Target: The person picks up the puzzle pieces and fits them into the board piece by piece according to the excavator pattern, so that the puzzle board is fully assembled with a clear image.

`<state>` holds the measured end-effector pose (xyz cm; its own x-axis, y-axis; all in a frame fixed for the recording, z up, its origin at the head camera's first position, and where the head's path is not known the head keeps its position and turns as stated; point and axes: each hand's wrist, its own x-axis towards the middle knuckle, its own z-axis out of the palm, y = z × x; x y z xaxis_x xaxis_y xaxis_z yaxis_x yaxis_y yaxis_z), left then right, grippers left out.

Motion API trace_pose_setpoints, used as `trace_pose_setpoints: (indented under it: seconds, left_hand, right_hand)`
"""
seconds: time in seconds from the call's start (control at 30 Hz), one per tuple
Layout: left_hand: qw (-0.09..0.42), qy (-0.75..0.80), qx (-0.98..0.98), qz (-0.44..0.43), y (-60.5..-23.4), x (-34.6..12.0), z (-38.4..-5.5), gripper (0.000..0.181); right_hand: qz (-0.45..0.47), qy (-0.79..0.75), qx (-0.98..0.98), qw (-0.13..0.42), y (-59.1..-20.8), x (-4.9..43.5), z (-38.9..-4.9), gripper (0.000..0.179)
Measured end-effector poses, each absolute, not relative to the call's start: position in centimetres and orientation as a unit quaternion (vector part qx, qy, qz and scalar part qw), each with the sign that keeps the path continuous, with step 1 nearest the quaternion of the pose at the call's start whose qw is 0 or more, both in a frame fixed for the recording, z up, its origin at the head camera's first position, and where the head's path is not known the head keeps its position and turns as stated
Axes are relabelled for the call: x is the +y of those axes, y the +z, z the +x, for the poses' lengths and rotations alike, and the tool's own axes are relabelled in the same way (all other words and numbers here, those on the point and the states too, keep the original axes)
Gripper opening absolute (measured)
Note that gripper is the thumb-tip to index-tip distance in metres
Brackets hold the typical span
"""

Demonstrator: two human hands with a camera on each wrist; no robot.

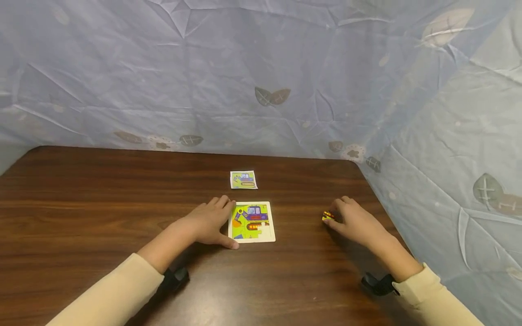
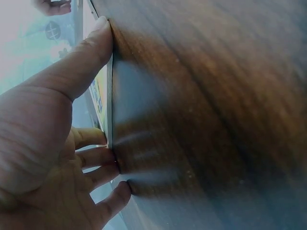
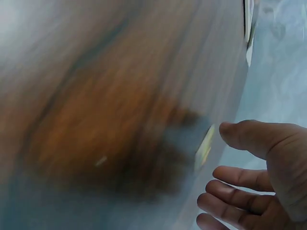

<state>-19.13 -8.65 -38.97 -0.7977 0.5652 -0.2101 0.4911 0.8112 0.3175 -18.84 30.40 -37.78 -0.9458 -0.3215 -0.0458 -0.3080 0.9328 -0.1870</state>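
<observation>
A square jigsaw board [image 1: 266,234] with a picture of an excavator lies on the table, its lower right corner bare. My left hand [image 1: 212,220] spans the board's left side. Its thumb rests by the near left corner and the index finger by the far left corner; in the left wrist view the fingers [image 2: 98,157] reach down to the tabletop. Off to the right, my right hand [image 1: 354,220] is over a small yellow and red puzzle piece [image 1: 327,216]. In the right wrist view the thumb and fingers are spread apart around that piece [image 3: 205,149], not pinching it.
Beyond the board lies a small printed card [image 1: 244,179] with the same excavator picture. The dark wooden table [image 1: 122,194] meets a pale patterned cloth [image 1: 228,81] at the back and right side. Each wrist wears a black strap.
</observation>
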Motion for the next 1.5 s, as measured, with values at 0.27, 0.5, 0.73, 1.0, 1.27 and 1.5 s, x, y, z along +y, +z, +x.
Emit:
trace_pose_setpoints:
  seconds: [0.27,0.5,0.73,1.0,1.27,1.5]
  left_hand:
    - [0.152,0.128,0.939,0.280,-39.1,-8.7,-19.0,0.112]
    - [0.152,0.127,0.940,0.278,-39.1,-8.7,-19.0,0.112]
    - [0.153,0.128,0.940,0.277,-39.0,-8.6,-19.0,0.111]
    - [0.154,0.133,0.939,0.278,-39.2,-8.6,-19.0,0.112]
    - [0.148,0.132,0.940,0.278,-39.2,-8.6,-19.1,0.112]
    - [0.150,0.134,0.940,0.274,-39.1,-8.6,-19.1,0.114]
  right_hand:
    - [-0.170,-0.137,0.975,0.033,-38.9,32.0,-19.0,0.029]
    - [-0.199,-0.114,0.973,0.013,-39.2,31.9,-19.2,0.020]
    - [-0.230,-0.091,0.969,0.010,-39.0,30.1,-19.0,0.018]
    - [-0.317,-0.127,0.940,0.017,-38.9,24.9,-17.9,0.017]
    - [-0.370,-0.114,0.922,0.022,-38.9,21.0,-17.4,0.020]
    - [-0.384,-0.097,0.918,0.023,-39.1,18.9,-17.6,0.021]
